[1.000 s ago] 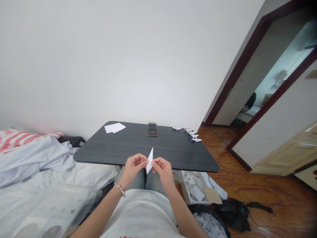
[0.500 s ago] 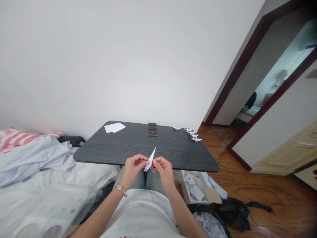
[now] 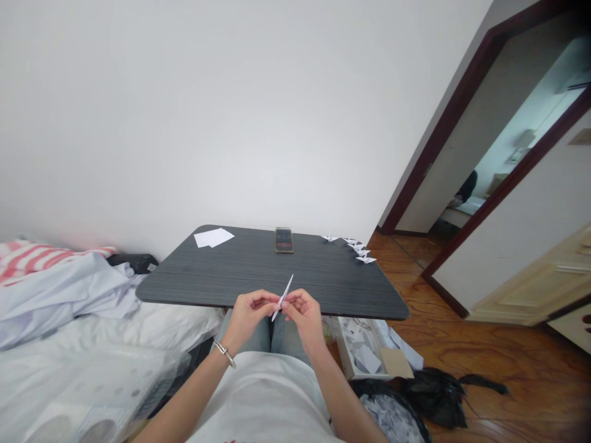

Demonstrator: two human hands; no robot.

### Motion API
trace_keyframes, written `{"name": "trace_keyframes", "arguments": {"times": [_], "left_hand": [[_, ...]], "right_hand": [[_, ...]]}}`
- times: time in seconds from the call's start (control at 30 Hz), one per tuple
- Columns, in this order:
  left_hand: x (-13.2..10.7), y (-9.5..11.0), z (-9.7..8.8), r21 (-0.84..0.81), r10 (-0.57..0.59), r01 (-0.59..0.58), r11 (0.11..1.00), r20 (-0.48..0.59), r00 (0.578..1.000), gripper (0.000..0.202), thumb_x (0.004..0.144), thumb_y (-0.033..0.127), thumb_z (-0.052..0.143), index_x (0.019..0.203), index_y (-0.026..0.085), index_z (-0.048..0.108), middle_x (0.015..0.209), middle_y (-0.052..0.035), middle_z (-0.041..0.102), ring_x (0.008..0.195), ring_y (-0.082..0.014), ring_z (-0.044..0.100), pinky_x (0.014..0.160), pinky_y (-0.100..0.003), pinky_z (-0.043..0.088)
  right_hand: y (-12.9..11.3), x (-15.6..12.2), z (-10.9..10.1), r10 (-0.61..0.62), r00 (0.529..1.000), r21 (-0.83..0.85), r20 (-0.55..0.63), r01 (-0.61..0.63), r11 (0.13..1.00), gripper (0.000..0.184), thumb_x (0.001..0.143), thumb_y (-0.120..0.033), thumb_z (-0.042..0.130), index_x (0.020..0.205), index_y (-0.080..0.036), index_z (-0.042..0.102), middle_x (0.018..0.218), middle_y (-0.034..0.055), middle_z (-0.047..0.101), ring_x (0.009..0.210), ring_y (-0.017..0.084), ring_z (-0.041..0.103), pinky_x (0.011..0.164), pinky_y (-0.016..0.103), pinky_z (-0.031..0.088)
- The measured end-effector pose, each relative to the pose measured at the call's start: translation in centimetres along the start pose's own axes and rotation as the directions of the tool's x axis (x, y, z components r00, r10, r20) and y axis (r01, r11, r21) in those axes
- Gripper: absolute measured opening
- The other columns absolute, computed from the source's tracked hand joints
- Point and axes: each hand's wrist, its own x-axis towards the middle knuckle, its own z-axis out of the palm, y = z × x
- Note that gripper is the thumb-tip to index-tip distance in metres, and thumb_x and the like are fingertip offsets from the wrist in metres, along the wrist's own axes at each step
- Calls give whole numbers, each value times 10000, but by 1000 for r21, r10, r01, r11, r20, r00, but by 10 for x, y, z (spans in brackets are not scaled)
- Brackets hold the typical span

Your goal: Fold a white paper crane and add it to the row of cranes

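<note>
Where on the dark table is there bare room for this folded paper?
Bare patches on the dark table: between the white sheets and the phone, between the phone and the paper birds, and nearer, toward the right front corner. Crowded: the far right, where the birds cluster, and front middle, where left hand and right hand hold the folded paper.

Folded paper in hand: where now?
In the head view, the folded paper is below centre, held between left hand and right hand, seen against the near edge of the dark table.
</note>
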Motion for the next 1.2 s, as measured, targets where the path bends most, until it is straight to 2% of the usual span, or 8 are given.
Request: {"name": "trace_keyframes", "arguments": {"times": [0.17,0.33,0.5,0.63,0.87,1.2], "left_hand": [[0,-3,0,-39,-45,46,998,31,999,170,636,229,663,754,108,652,663,-37,669,581,-126,582,564,-218,450],[0,0,2,-65,-24,27,998,41,999,156,661,237,643,754,112,621,651,-21,645,589,-110,570,561,-201,444],[1,2,4,-52,-20,22,998,38,999,147,679,243,620,746,115,590,635,-14,617,571,-101,550,528,-191,430],[1,-2,2,-57,-21,24,998,56,998,152,687,238,613,772,117,578,652,-12,603,572,-95,540,530,-191,428],[2,-8,0,-65,-11,16,998,77,997,164,711,274,595,746,117,563,576,8,571,515,-90,518,509,-202,419],[1,-3,1,-77,-21,29,997,94,995,187,692,278,614,759,105,586,575,-8,590,520,-105,538,527,-220,434]], "right_hand": [[-1,1,-2,-20,999,-77,-35,17,997,120,641,-218,661,701,-163,572,622,-13,575,554,103,516,437,172,399],[-1,2,-2,-43,999,-114,-24,40,993,88,680,-236,619,663,-152,596,600,-5,563,541,103,506,442,181,400],[5,3,-2,-36,998,-74,-50,32,997,95,670,-218,627,724,-162,574,611,-12,559,533,97,511,421,168,393],[5,3,-3,-5,1000,-60,-9,4,998,134,672,-211,626,791,-160,589,641,-8,565,536,92,514,420,164,392],[2,2,-1,24,999,-4,35,-24,1000,107,660,-237,641,714,-170,576,616,-20,576,520,88,512,428,167,417],[0,3,0,32,998,60,47,-35,998,130,635,-250,670,682,-164,586,589,-15,590,490,95,531,450,197,449]]}}
